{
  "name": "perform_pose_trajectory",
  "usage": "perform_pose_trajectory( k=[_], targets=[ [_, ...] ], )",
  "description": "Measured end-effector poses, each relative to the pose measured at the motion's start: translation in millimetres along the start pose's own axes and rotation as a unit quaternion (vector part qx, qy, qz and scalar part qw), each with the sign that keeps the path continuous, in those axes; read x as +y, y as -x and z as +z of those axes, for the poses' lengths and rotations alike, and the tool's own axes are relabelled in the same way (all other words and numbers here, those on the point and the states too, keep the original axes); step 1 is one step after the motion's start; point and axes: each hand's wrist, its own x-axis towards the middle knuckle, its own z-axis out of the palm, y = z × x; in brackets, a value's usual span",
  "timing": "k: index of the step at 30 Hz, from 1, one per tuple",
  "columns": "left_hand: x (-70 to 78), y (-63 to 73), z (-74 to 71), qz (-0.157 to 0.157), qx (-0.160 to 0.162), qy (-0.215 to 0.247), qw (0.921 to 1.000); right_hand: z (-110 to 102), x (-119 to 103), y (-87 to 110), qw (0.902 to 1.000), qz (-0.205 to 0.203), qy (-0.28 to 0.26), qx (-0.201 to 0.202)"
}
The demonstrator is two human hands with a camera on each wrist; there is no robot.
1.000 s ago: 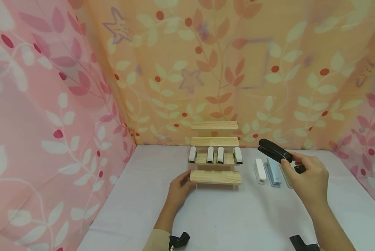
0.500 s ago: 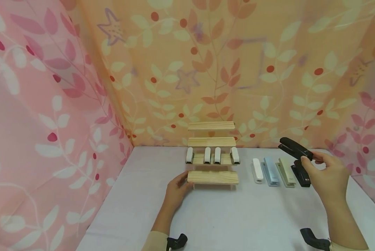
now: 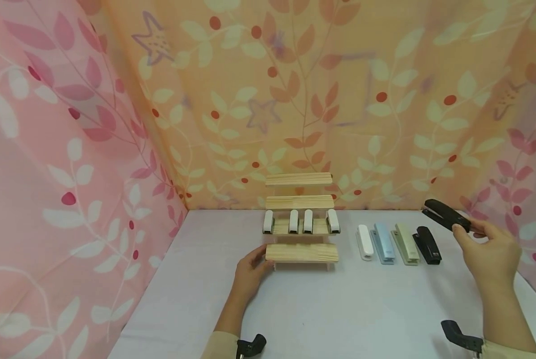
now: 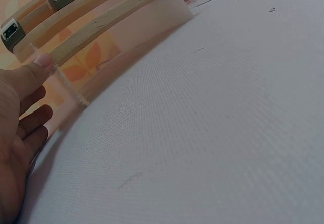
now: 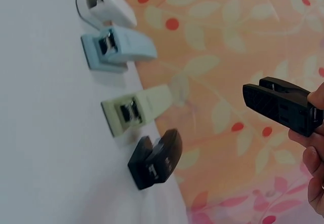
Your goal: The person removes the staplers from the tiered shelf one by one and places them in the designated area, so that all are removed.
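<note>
My right hand (image 3: pixel 494 254) holds a black stapler (image 3: pixel 446 214) by its rear end, raised above the right side of the table. In the right wrist view, this stapler (image 5: pixel 278 105) points away from the fingers, its arms slightly apart. A row of staplers stands below and left of it: white (image 3: pixel 364 243), light blue (image 3: pixel 383 243), pale green (image 3: pixel 405 244) and another black one (image 3: pixel 428 246). My left hand (image 3: pixel 249 273) grips the left end of the tiered wooden stand (image 3: pixel 301 253) at its lowest board; the thumb (image 4: pixel 43 61) presses near the clear side support.
On the stand's second tier sit several small white staplers (image 3: pixel 308 222). Two higher boards (image 3: pixel 299 202) rise behind them. A white cloth covers the table (image 3: pixel 339 314), and a patterned orange curtain (image 3: pixel 232 149) hangs at its back edge, with pink cloth at the sides.
My right hand has carried the black stapler rightward, past the row, uncovering the green and black staplers there. The left hand stays at the stand. The head view has shifted slightly.
</note>
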Motion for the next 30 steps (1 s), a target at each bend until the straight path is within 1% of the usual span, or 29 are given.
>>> perform_pose_trajectory(
  k=[5, 8, 11, 13, 18, 24, 30],
  targets=[
    [-1.2, -0.8, -0.1, 0.004, -0.001, 0.006, 1.0, 2.4, 18.6, -2.9, 0.9996, 0.014, 0.023, -0.013],
    [-1.1, -0.6, -0.3, 0.007, -0.002, 0.006, 1.0, 3.7, 31.5, -6.1, 0.9993, 0.021, 0.029, -0.007],
    [-0.3, -0.2, -0.5, 0.007, -0.001, 0.002, 1.0, 5.2, 43.1, -9.2, 0.9986, 0.038, 0.036, -0.009],
    [0.4, 0.0, -0.7, 0.005, 0.0, 0.001, 1.0, 6.8, 50.0, -10.0, 0.9977, 0.051, 0.04, -0.019],
    [0.7, -0.3, -0.8, -0.001, -0.001, 0.008, 1.0, 10.0, 64.1, -11.3, 0.9931, 0.084, 0.055, -0.061],
    [-0.4, -0.7, -0.2, 0.0, 0.003, 0.01, 0.9999, 12.2, 75.5, -11.1, 0.9906, 0.086, 0.061, -0.087],
    [0.3, -0.4, 0.7, 0.002, 0.003, 0.008, 1.0, 12.3, 83.1, -11.0, 0.9888, 0.09, 0.064, -0.1]
  ],
)
